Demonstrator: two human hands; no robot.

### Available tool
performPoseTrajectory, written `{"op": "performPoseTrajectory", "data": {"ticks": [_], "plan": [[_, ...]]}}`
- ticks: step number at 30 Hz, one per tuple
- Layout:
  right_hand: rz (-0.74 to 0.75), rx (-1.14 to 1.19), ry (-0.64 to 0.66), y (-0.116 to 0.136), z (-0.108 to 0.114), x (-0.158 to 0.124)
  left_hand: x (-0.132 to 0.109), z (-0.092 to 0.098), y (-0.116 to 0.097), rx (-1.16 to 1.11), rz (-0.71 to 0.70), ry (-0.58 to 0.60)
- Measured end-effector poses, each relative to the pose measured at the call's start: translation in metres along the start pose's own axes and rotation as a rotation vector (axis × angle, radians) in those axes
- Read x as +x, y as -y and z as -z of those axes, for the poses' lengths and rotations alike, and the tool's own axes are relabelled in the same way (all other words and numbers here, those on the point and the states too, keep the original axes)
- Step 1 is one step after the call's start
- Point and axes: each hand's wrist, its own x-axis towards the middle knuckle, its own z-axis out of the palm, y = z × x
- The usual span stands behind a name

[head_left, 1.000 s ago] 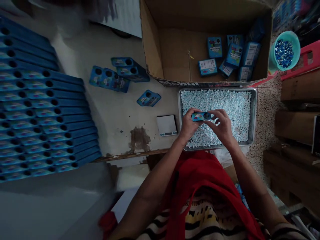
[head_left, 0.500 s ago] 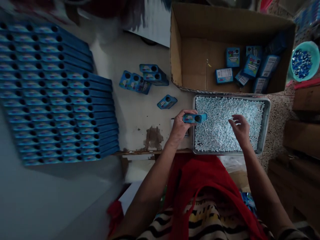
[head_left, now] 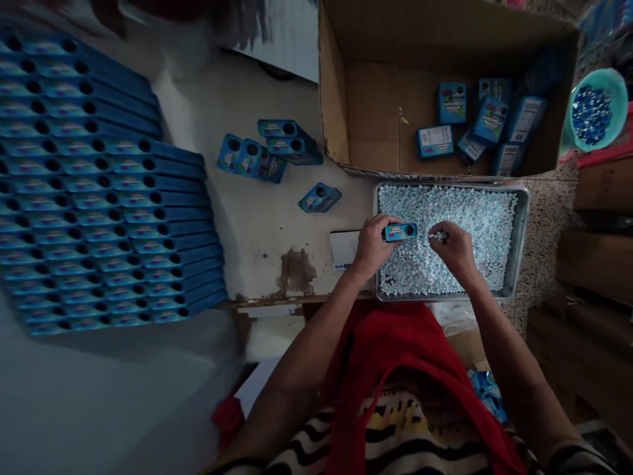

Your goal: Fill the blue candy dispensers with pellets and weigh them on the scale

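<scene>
Blue box: in the left hand [head_left: 374, 243], the small blue box [head_left: 399, 231] is held above the left part of the metal tray [head_left: 520, 251], its near end inside the grip and its other end pointing toward the right hand [head_left: 453, 249].
Gap: the right hand is just beside the box's dark-holed end, not touching it.
Left hand: grasping the box, fingers along its far side and thumb on the near side.
Right hand: fingers curled together, with a few pale pieces [head_left: 438, 235] showing at the fingertips.
Box look: narrow end face up, bright blue, with pale lettering and a round dark spot at its right end; the lettering is too small to read.
Tray contents: a layer of small white and pale-blue pellets [head_left: 420, 280].
Scale: the flat scale [head_left: 345, 250] is on the desk [head_left: 247, 244], partly covered by the left hand.
Since half a second ago: the box has moved from the tray's left edge further over the pellets; the right hand, then apart with loose fingers, has come close to it.
</scene>
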Motion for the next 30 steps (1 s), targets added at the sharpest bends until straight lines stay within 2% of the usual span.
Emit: {"op": "performPoseTrajectory", "data": {"ticks": [3, 6, 8, 10, 12, 15, 17, 19, 21, 24, 25, 27, 30], "plan": [[0.112, -0.07, 0.046, 0.022, 0.003, 0.0, 0.003, -0.005, -0.011, 0.043, -0.045, 0.057], [0.111, -0.055, 0.054, 0.026, -0.001, 0.001, 0.004, -0.012, -0.012, 0.011, -0.044, 0.059], [0.035, 0.056, -0.002, 0.013, -0.002, 0.0, 0.004, -0.016, -0.006, -0.095, 0.003, 0.031], [-0.098, 0.207, -0.048, -0.009, 0.0, -0.005, 0.004, -0.019, 0.003, -0.273, 0.089, 0.014], [-0.216, 0.265, -0.088, -0.032, 0.005, -0.013, 0.001, -0.016, 0.013, -0.471, 0.194, 0.0], [-0.236, 0.117, -0.15, -0.049, 0.017, -0.028, -0.013, 0.003, 0.026, -0.671, 0.317, -0.066], [-0.186, -0.019, -0.118, -0.041, 0.031, -0.032, -0.032, 0.027, 0.036, -0.722, 0.374, -0.155], [-0.129, -0.118, -0.08, -0.021, 0.049, -0.023, -0.058, 0.058, 0.051, -0.715, 0.431, -0.294], [-0.054, -0.182, -0.118, 0.005, 0.069, 0.008, -0.082, 0.092, 0.072, -0.659, 0.487, -0.483], [0.072, -0.298, -0.187, 0.034, 0.086, 0.093, -0.095, 0.136, 0.116, -0.571, 0.538, -0.77], [0.114, -0.399, -0.146, 0.038, 0.086, 0.127, -0.091, 0.148, 0.132, -0.544, 0.54, -0.846], [0.221, -0.639, 0.037, 0.041, 0.074, 0.191, -0.075, 0.162, 0.163, -0.497, 0.533, -0.932], [0.358, -0.879, 0.293, 0.034, 0.042, 0.255, -0.049, 0.169, 0.197, -0.463, 0.527, -0.931]]}}
